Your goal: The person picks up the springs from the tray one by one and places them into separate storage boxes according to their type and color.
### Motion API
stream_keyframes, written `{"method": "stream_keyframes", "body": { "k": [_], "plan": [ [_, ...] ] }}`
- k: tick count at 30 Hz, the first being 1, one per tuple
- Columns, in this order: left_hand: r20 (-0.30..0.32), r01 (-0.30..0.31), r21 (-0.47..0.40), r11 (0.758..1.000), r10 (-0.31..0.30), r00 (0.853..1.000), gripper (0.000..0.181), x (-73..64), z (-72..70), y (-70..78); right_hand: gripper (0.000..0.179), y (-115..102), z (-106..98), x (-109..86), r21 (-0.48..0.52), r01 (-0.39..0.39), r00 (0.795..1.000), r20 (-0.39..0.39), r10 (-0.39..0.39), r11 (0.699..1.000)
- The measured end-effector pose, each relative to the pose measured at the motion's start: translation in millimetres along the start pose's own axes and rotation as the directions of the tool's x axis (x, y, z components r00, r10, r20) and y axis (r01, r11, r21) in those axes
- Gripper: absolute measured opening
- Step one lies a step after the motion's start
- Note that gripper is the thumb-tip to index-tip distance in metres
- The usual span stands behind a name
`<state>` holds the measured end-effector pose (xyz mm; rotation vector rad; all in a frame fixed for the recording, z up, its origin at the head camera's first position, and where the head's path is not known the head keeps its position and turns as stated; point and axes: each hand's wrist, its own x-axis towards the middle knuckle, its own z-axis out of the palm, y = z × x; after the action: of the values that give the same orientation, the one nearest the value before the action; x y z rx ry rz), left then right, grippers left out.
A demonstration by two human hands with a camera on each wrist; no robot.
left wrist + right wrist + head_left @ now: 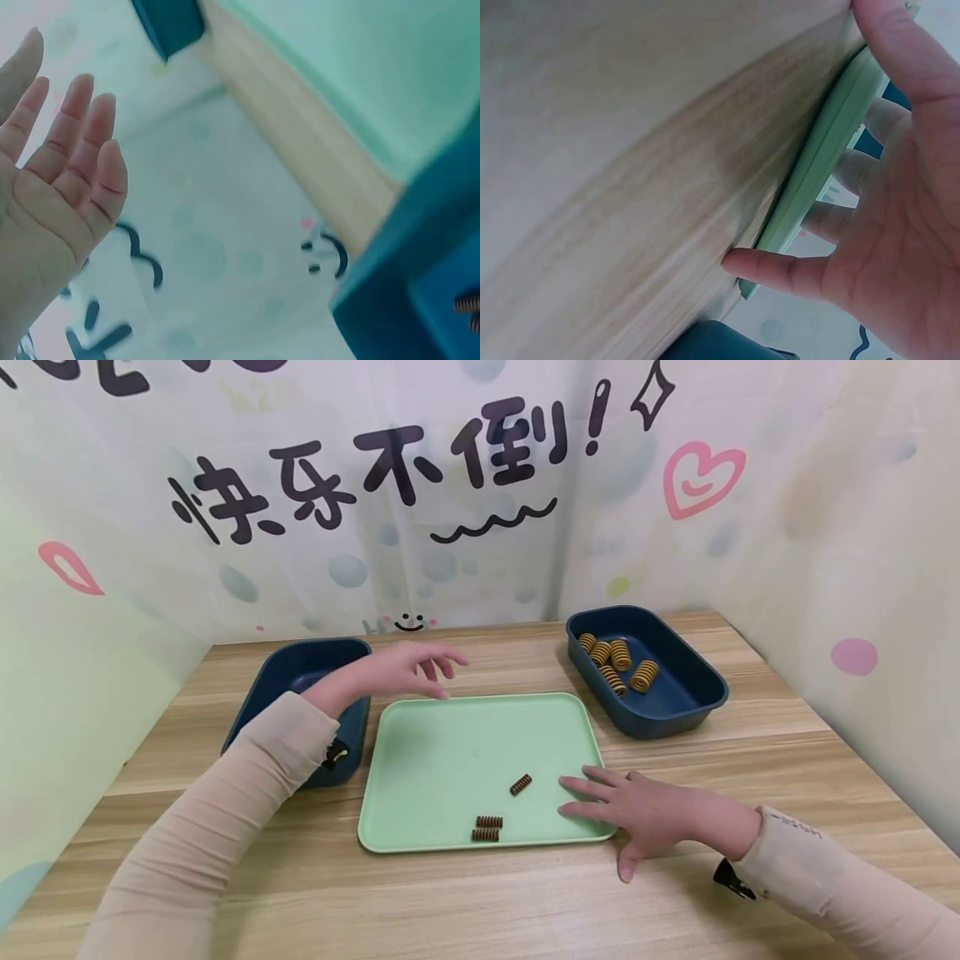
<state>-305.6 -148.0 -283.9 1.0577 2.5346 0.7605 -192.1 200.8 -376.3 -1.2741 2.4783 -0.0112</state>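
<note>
My left hand [397, 672] hovers over the gap between the left blue bin and the green tray [442, 735], fingers loosely bent and holding nothing. In the left wrist view its palm and bare fingers show. At the tray's right edge lies my right hand [648, 810], fingers spread over the rim and thumb out on the tabletop side; nothing is gripped. Three small dark coil springs lie on the tray: a slanted spring [521, 785] nearer the right hand, and an upper spring [490, 821] and a lower spring [485, 835] side by side by the front rim.
The left blue bin [262, 689] is partly hidden by my left arm; dark springs [468, 304] show inside it in the left wrist view. Several yellow coil springs [620, 655] lie in the right blue bin [675, 727]. A printed curtain [480, 577] hangs behind the wooden table [420, 910].
</note>
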Motion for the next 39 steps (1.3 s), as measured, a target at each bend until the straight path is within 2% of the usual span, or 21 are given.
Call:
{"method": "stream_keyframes", "body": {
  "k": [7, 11, 18, 22, 27, 31, 39],
  "plan": [
    [0.089, -0.068, 0.019, 0.998, 0.066, 0.994, 0.049, 7.5, 30.1, 13.3, 0.095, -1.9, -1.5, 0.3, 0.001, -0.005, 1.000, 0.002, 0.005, 1.000],
    [0.135, -0.082, 0.042, 0.996, 0.076, 0.988, 0.048, 12.5, 46.8, 16.9, 0.096, -2.7, -2.4, 0.1, 0.002, -0.011, 1.000, 0.000, 0.011, 1.000],
    [0.223, -0.124, 0.060, 0.991, 0.108, 0.969, 0.048, 20.9, 75.8, 23.3, 0.095, -2.4, -2.9, 0.3, -0.003, -0.020, 1.000, 0.002, 0.020, 1.000],
    [0.256, -0.113, 0.043, 0.993, 0.098, 0.962, 0.049, 24.9, 89.3, 27.6, 0.095, -2.1, -3.0, 0.4, -0.015, -0.015, 1.000, 0.008, 0.015, 1.000],
    [0.295, -0.096, 0.068, 0.993, 0.072, 0.953, 0.049, 29.9, 101.7, 29.4, 0.095, -1.8, -2.6, 0.5, -0.024, -0.009, 1.000, 0.012, 0.009, 1.000],
    [0.312, -0.109, 0.087, 0.990, 0.076, 0.947, 0.050, 33.6, 107.7, 29.8, 0.095, -1.6, -2.2, 0.1, -0.035, -0.003, 1.000, 0.008, 0.003, 0.999],
    [0.305, -0.127, 0.145, 0.981, 0.078, 0.949, 0.047, 40.5, 117.0, 24.3, 0.095, -1.9, -2.1, -0.6, -0.046, 0.013, 1.000, -0.010, -0.014, 0.999]
  ]
}}
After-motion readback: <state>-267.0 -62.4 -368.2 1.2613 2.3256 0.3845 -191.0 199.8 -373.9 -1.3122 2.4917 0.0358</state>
